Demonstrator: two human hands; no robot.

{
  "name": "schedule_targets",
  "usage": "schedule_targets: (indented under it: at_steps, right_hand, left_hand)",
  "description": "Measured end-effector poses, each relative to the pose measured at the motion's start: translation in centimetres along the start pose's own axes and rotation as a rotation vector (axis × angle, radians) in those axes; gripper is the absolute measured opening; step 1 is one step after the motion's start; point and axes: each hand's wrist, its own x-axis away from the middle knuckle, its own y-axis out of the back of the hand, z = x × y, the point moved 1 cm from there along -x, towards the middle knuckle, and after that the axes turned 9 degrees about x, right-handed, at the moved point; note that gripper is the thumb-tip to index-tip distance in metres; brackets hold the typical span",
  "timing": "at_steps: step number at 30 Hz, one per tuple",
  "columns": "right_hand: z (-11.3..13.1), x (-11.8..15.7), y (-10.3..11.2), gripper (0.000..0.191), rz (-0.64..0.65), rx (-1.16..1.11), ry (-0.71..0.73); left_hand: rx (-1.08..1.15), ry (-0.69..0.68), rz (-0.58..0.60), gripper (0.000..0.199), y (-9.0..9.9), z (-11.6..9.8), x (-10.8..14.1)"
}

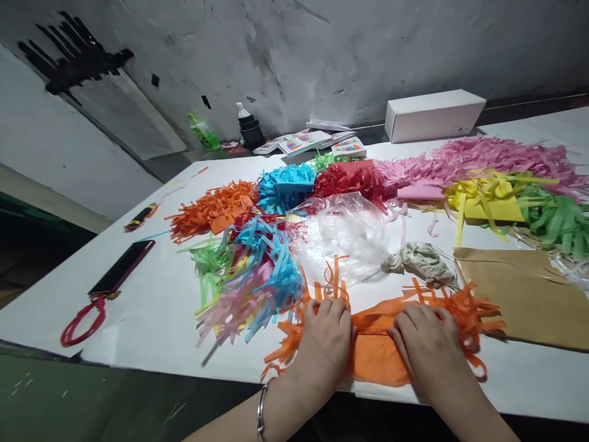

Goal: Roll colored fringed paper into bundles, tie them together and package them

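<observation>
Orange tissue paper (380, 359) with fringed ends lies at the table's front edge, a fold running across its middle. My left hand (327, 337) presses on its left part, fingers curled together over the fold. On the right part rests my right hand (426, 347), fingers also bent round the paper. Cut orange strips stick out beyond both hands. Just behind sit a clear plastic bag (340, 236) and a bundle of greyish string (423, 263). A multicoloured heap of fringed strips (262, 258) lies left of my left hand.
Brown paper (519, 294) lies at the right. Orange (211, 212), blue (285, 187), red (350, 178), pink (497, 159), yellow (492, 199) and green fringes (556, 221) line the back. A phone (122, 267) lies left; a white box (432, 116) stands by the wall.
</observation>
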Motion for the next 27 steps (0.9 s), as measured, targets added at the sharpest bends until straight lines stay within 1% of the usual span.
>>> schedule_targets:
  at_steps: [1, 3, 5, 7, 11, 16, 19, 22, 27]
  right_hand:
    - [-0.1, 0.0, 0.0, 0.021, -0.014, -0.025, 0.002]
    - [-0.2, 0.1, -0.1, 0.022, -0.071, -0.107, 0.04]
    - [0.0, 0.1, -0.2, 0.028, -0.149, -0.203, 0.121]
    - [0.4, 0.1, -0.2, 0.031, -0.194, -0.269, 0.201]
    - [1.0, -0.4, -0.3, 0.027, -0.181, -0.295, 0.254]
    - [1.3, -1.2, 0.0, 0.033, -0.186, -0.258, 0.342]
    - [1.4, -1.4, 0.0, 0.035, -0.187, -0.263, 0.338]
    - [1.7, -1.4, -0.3, 0.035, -0.187, -0.262, 0.328]
    - [1.9, -1.4, -0.6, 0.037, -0.201, -0.272, 0.33]
  left_hand:
    - [0.012, -0.017, -0.002, 0.006, 0.2, 0.0, 0.0]
    - [0.065, -0.104, -0.015, 0.008, 0.4, 0.1, 0.0]
    - [0.13, -0.215, -0.024, 0.01, 0.6, 0.2, 0.1]
    - [0.183, -0.279, -0.038, 0.009, 0.6, 0.3, 0.2]
    - [0.216, -0.315, -0.061, 0.007, 0.6, 0.5, 0.1]
    - [0.166, -0.373, -0.021, 0.009, 0.6, 0.6, -0.2]
    - [0.14, -0.366, -0.058, 0.008, 0.1, 0.8, -0.2]
    - [0.177, -0.366, -0.094, 0.009, -0.5, 1.0, -0.2]
    - [0.279, -0.39, -0.081, 0.011, -0.6, 1.2, -0.4]
